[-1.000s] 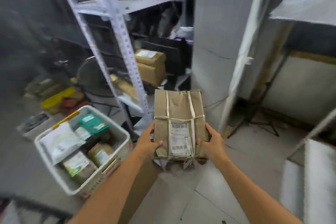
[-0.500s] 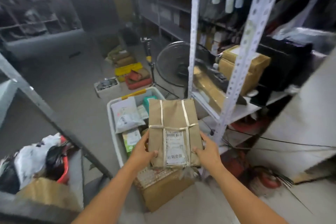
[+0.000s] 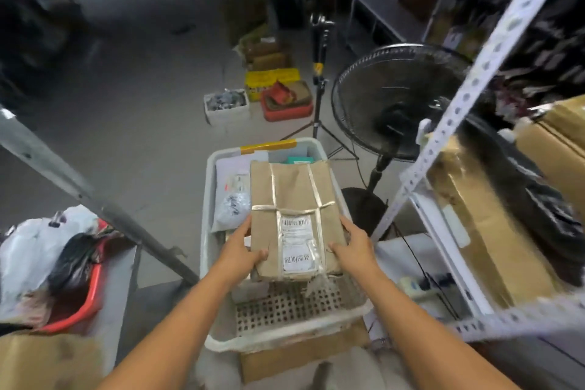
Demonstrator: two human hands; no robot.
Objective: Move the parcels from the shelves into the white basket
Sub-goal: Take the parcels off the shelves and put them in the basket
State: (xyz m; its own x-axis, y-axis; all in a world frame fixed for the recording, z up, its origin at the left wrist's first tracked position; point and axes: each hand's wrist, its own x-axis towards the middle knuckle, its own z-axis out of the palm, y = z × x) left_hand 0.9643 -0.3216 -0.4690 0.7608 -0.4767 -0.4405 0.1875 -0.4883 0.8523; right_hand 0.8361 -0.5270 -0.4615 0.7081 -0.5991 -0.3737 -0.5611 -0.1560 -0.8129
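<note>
A: Where is the parcel?

B: The brown parcel, taped crosswise with its label up, is held level over the white basket. It covers the basket's middle and most of the twelve o'clock end.

A: And the hands?

B: The left hand grips the near left corner, thumb on top and fingers tucked under. The right hand clasps the near right edge the same way.

A: Is it resting on anything?

B: That cannot be told. The parcel hides what lies beneath it, so it may be touching the contents or hanging just above them.

A: What else is in there?

B: A grey mailer bag lies at the parcel's nine o'clock and a green packet peeps out at twelve. The perforated floor is bare at six o'clock.

A: How should the person finish the step?

B: The parcel looks nearly as wide as the basket, so it should stay square to the walls. The far edge would best go down first onto the packets, then the near end. The fingers should slide out last, toward six o'clock, so they are not trapped against the sides. The fan at one o'clock and the shelf upright at three stand apart, so they should not hinder.
</note>
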